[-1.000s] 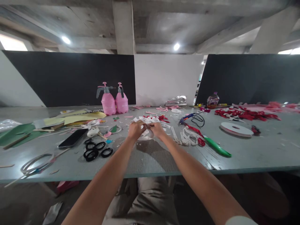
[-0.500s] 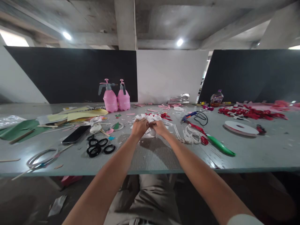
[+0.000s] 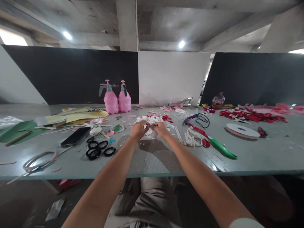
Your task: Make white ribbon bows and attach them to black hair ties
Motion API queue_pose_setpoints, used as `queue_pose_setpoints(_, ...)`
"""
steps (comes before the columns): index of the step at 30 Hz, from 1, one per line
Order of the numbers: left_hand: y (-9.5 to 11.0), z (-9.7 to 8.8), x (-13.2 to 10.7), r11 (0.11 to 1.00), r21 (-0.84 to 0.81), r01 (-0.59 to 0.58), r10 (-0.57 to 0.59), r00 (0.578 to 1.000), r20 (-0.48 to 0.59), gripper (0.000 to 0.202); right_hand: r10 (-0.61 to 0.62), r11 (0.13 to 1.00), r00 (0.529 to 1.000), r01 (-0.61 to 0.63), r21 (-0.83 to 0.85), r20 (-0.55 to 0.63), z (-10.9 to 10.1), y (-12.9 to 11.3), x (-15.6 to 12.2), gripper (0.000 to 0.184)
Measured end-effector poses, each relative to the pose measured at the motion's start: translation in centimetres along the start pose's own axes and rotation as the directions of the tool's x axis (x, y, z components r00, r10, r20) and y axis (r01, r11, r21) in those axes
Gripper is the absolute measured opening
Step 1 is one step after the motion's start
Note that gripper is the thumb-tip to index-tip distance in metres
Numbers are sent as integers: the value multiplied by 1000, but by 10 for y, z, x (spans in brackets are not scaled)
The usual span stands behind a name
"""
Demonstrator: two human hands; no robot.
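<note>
Just above the middle of the frame, the left hand (image 3: 139, 129) and right hand (image 3: 161, 129) meet over the grey table (image 3: 152, 161). Their fingertips are pressed together, pinching a small white strip (image 3: 149, 131) between them. It looks like ribbon, though the fingers hide most of it. It is held just above the tabletop, directly in front of a heap of white scraps (image 3: 148, 120).

Black rings (image 3: 98, 148) and a dark phone (image 3: 74, 136) lie to the left. A loose coil of white ribbon (image 3: 190, 137) and a green-handled tool (image 3: 222, 148) lie to the right.

The piece is tiny and only the fingertips hold it, so a slight loosening on either side could let it slip. If it dropped into the heap behind, it would be hard to tell from the other scraps. Pulling the hands apart unevenly might twist or crease it.
</note>
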State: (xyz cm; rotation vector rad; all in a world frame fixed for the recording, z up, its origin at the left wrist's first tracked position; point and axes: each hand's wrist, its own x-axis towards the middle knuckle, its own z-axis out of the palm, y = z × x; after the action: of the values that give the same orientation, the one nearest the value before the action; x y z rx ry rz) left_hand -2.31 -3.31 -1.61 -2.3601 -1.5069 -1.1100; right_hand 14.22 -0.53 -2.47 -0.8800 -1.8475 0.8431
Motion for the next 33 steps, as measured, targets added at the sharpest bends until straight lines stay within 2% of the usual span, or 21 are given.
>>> queue_pose_setpoints(4, -1, 3, 1, 999, 38, -13, 13, 1000, -6, 17, -8, 1000, 1000, 8, -21, 16, 1, 3, 0, 33)
queue_pose_setpoints(7, -1, 5, 1, 999, 49, 20, -19, 1000, -24, 17, -17, 1000, 1000, 17, -10, 10, 2, 4, 1, 31)
queue_pose_setpoints(14, -3, 4, 0, 987, -127, 100, -102, 995, -14, 26, 13, 999, 998, -11, 30, -61, 2, 7, 4, 29)
queue_pose_setpoints(23, -7, 4, 1, 982, -171, 83, -86, 996, -5, 24, 7, 1000, 1000, -7, 19, -3, 3, -4, 0, 35)
queue_pose_setpoints(30, -6, 6, 0, 951, -271, 149, -165, 985, -39, 30, -12, 995, 999, 14, 95, -31, 2, 1, 2, 33)
queue_pose_setpoints(33, -8, 9, 1, 937, -311, 157, -182, 982, -55, 29, -11, 994, 1000, 12, 113, -8, 2, 2, 2, 31)
